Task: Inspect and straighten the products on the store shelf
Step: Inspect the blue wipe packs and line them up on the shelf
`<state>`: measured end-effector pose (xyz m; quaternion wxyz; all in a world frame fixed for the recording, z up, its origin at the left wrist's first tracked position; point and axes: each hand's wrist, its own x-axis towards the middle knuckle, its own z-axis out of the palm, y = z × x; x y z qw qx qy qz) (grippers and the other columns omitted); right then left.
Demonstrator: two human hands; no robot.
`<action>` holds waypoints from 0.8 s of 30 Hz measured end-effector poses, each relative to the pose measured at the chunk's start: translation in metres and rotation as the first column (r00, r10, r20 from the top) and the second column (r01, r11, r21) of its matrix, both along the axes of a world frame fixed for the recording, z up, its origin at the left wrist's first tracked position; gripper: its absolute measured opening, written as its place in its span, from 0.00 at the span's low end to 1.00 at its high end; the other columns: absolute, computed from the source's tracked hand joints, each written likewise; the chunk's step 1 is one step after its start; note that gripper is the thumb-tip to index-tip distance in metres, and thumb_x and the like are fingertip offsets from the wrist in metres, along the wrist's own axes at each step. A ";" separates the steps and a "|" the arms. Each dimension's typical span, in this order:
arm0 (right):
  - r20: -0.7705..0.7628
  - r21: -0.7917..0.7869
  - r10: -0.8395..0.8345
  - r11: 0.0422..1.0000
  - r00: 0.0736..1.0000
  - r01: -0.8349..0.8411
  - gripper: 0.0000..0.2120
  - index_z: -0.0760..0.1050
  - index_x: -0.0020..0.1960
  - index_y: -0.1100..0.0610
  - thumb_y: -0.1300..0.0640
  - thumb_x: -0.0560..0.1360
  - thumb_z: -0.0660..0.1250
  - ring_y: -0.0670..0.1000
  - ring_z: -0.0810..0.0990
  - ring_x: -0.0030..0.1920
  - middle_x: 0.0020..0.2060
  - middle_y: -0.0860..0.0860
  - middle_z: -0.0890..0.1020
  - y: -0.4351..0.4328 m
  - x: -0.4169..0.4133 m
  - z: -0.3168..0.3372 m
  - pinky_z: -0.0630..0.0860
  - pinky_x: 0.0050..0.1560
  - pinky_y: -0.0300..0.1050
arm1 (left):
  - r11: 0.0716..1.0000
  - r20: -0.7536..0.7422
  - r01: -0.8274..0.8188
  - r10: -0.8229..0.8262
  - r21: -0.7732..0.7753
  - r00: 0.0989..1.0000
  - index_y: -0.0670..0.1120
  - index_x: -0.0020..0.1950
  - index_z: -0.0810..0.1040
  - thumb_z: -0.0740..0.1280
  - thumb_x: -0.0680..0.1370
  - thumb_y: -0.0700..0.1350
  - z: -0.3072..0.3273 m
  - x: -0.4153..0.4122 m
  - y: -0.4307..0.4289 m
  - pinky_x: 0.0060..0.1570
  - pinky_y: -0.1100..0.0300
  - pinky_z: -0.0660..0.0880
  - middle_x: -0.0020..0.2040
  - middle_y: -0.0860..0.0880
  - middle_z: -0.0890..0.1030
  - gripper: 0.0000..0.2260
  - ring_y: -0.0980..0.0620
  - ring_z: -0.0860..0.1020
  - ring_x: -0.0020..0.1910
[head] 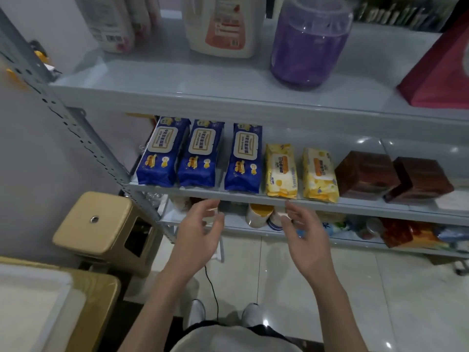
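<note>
On the middle shelf (330,203) lie three blue wipe packs: the left pack (162,152), the middle pack (201,153) touching it, and the right pack (245,158) set apart by a gap. Right of them lie two yellow wipe packs (281,171) (320,175) and two brown boxes (365,174) (420,179). My left hand (200,231) and my right hand (303,229) hover just below the shelf's front edge, palms facing each other, fingers relaxed, holding nothing.
The top shelf (177,82) carries white detergent bottles (220,24), a purple jar (311,41) and a red bag (441,72). The bottom shelf holds cups (258,214) and mixed packets. A tan plastic stool (99,224) stands left of the rack. A black cable runs across the tiled floor.
</note>
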<state>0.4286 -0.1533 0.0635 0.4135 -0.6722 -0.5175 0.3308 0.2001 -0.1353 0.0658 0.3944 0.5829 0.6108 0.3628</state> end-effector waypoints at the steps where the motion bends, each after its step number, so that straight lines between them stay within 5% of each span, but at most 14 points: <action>1: 0.013 0.000 0.001 1.000 1.000 -0.001 0.16 0.75 0.67 0.45 0.58 0.81 0.69 0.43 0.78 0.60 0.61 0.45 0.78 0.001 0.009 -0.001 0.71 0.54 0.25 | 1.000 0.001 -0.001 0.001 -0.001 1.000 0.49 0.69 0.75 0.67 0.82 0.44 0.001 0.008 0.001 0.56 0.66 0.78 0.63 0.54 0.79 0.16 0.60 0.77 0.62; 14: 0.055 -0.063 0.084 0.995 0.995 -0.080 0.18 0.74 0.72 0.51 0.57 0.82 0.67 0.43 0.77 0.60 0.65 0.47 0.75 0.062 0.017 -0.022 0.71 0.52 0.25 | 0.998 -0.109 -0.039 0.034 -0.040 0.993 0.49 0.73 0.72 0.66 0.83 0.47 -0.010 0.016 0.057 0.49 0.77 0.71 0.65 0.53 0.77 0.18 0.63 0.76 0.60; 17: 0.030 -0.098 0.050 0.994 0.998 -0.047 0.19 0.74 0.73 0.53 0.57 0.83 0.66 0.46 0.76 0.63 0.68 0.47 0.74 0.092 0.006 -0.032 0.72 0.53 0.28 | 0.998 -0.124 -0.014 0.006 -0.065 0.992 0.49 0.75 0.70 0.66 0.83 0.49 -0.019 0.012 0.092 0.55 0.69 0.74 0.68 0.53 0.75 0.20 0.56 0.76 0.63; 20: 0.009 -0.126 0.006 0.992 1.000 -0.005 0.19 0.73 0.73 0.53 0.56 0.83 0.67 0.48 0.77 0.65 0.69 0.50 0.74 0.131 -0.006 -0.049 0.79 0.63 0.47 | 0.996 -0.099 0.000 -0.009 -0.086 0.995 0.47 0.76 0.68 0.66 0.83 0.48 -0.030 0.016 0.132 0.66 0.53 0.75 0.70 0.50 0.73 0.22 0.52 0.74 0.68; 24: 0.042 -0.159 0.011 0.987 0.999 -0.004 0.19 0.72 0.73 0.54 0.53 0.83 0.66 0.51 0.77 0.66 0.69 0.53 0.75 0.187 -0.018 -0.078 0.78 0.66 0.56 | 0.986 -0.068 -0.006 -0.005 -0.166 0.998 0.44 0.78 0.65 0.66 0.83 0.48 -0.048 0.029 0.187 0.72 0.49 0.70 0.74 0.46 0.71 0.24 0.48 0.71 0.72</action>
